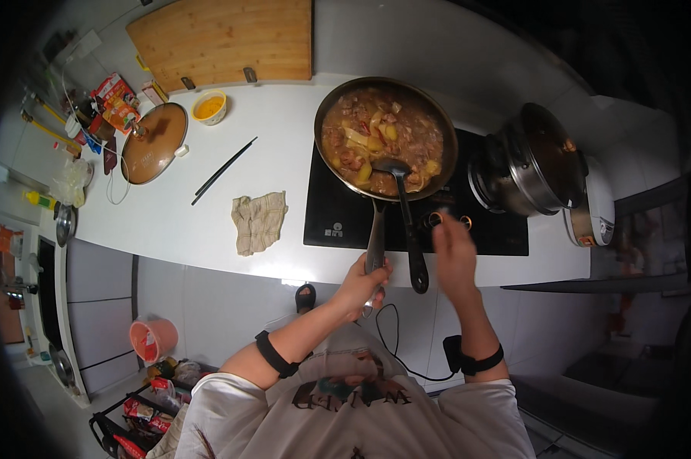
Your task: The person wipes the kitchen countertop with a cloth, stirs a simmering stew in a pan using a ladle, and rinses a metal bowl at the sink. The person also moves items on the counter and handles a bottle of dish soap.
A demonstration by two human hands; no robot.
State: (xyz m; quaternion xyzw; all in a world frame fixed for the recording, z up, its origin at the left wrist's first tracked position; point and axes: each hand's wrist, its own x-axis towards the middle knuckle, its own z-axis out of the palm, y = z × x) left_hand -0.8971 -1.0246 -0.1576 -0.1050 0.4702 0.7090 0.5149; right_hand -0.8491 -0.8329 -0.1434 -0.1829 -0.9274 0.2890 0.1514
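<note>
My left hand [364, 284] grips the metal handle of a large frying pan [321, 150], which sits over the black cooktop [345, 224]. In the pan is a stew [374, 129] of meat chunks, yellowish pieces and some red chili in brown sauce. A black spatula [406, 215] rests with its blade in the stew and its handle over the rim, to the right of the pan handle. My right hand [455, 246] is slightly blurred above the cooktop's front right, near two lit orange rings, right of the spatula handle. It appears to hold nothing; whether it touches the cooktop cannot be told.
A stacked steel pot with glass lid [546, 160] stands right, beside a white appliance [601, 201]. Leftward on the counter lie a folded cloth [259, 222], black chopsticks [224, 171], a yellow-rimmed bowl [209, 108] and a glass lid [155, 143]. A wooden cutting board [225, 40] leans behind.
</note>
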